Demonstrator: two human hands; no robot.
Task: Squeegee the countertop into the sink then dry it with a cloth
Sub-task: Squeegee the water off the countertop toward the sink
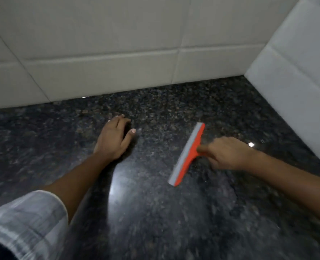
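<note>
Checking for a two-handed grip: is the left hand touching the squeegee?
Apart. The head view shows the left hand flat on the countertop, bare granite between it and the squeegee held by the right hand.

The dark countertop (155,212) lies bare across the near and middle ground. The tiled back wall (99,44) closes the far side, and a tiled side wall (295,81) closes the right. The left hand (113,138) rests mid-counter; the right hand (224,153) grips a squeegee (186,155) just right of it.
</note>
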